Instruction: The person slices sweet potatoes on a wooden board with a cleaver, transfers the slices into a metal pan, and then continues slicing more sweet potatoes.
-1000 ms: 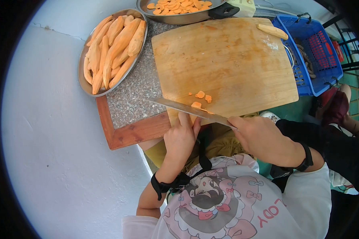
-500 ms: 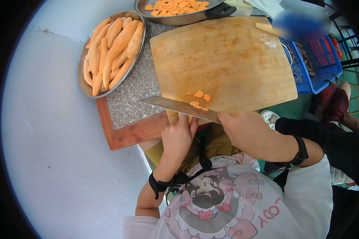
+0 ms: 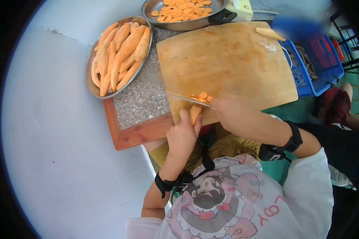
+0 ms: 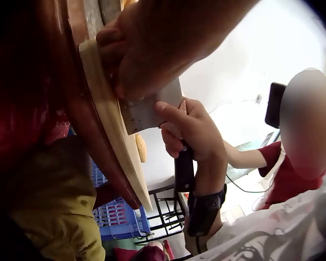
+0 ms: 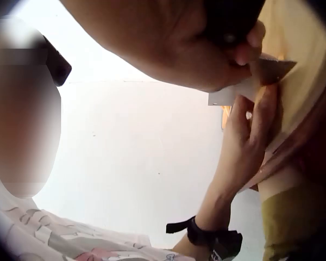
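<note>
My left hand holds a peeled sweet potato piece at the near edge of the wooden cutting board, thumb and fingers on either side of it. In my right hand is the handle of a cleaver, its broad blade showing in the left wrist view. From above, the blade is blurred and nearly edge-on, just beyond the sweet potato's far end. Small orange cut pieces lie on the board beside the blade. The right wrist view shows the blade close to the left fingers.
An oval metal tray of peeled sweet potatoes stands at the left. Behind the board is a pan with orange slices. Another peeled piece lies on the board's far right corner, near a blue basket. Another person is nearby.
The cleaver has shifted from across the sweet potato to beyond its far end, its blade turned more edge-on. The cut pieces now lie closer together. The head view has shifted slightly.
</note>
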Motion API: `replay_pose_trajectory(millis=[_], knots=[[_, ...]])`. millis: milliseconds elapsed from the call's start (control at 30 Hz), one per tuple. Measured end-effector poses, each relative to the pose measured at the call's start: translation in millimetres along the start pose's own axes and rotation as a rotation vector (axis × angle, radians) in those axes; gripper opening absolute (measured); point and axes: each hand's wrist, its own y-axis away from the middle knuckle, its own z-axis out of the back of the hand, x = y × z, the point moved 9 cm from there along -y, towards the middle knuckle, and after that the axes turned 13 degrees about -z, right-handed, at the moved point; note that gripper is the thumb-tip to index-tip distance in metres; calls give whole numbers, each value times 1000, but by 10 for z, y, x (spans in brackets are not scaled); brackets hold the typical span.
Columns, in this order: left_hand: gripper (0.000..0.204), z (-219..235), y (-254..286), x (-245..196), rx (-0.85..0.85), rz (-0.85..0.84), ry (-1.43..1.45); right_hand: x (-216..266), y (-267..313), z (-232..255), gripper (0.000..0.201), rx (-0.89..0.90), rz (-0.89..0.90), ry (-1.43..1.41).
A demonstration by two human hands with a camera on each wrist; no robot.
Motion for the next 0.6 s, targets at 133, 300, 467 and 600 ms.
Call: replay_pose_trajectory(millis=[133,300,467,600], knots=[[35,10,10,-7,-2,18,5,-62,182,100,11,-7,-25,-7],[36,-34,12,18,65,14,35,-124,397,69,14,90,-140,53],[47,-103,44,73,132,82,98,-118,472,74,16,43,-90,43],[47,-34,43,43,-19,-36,43,-44,487,103,13,27,-29,46]])
